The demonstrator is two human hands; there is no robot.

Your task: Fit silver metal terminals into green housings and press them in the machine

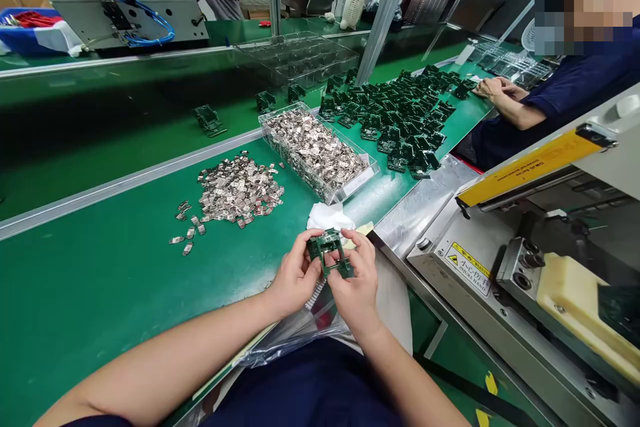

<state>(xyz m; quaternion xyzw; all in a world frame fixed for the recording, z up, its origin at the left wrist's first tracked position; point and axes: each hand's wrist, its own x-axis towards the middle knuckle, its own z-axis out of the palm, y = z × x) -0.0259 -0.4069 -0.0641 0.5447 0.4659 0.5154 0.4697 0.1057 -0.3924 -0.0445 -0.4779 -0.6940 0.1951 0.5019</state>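
Between my two hands, a green circuit board (330, 240) with cut-out openings is held just above the table's near edge. My left hand (299, 275) grips its left side with thumb and fingers. On the right side, my right hand (357, 277) has its fingers closed around the board's edge. A crumpled white cloth (330, 216) lies right behind the board. To the left is a loose pile of small silvery metal parts (240, 190). A clear plastic tray (345, 195) full of the same kind of parts stands beyond my hands.
A large heap of green boards (400, 113) covers the table at the right back. Close on my right stands a machine (470, 267) with a hand-injury warning label. A co-worker's hands (495, 88) are at the heap's far end. A metal post (385, 20) rises behind the tray.
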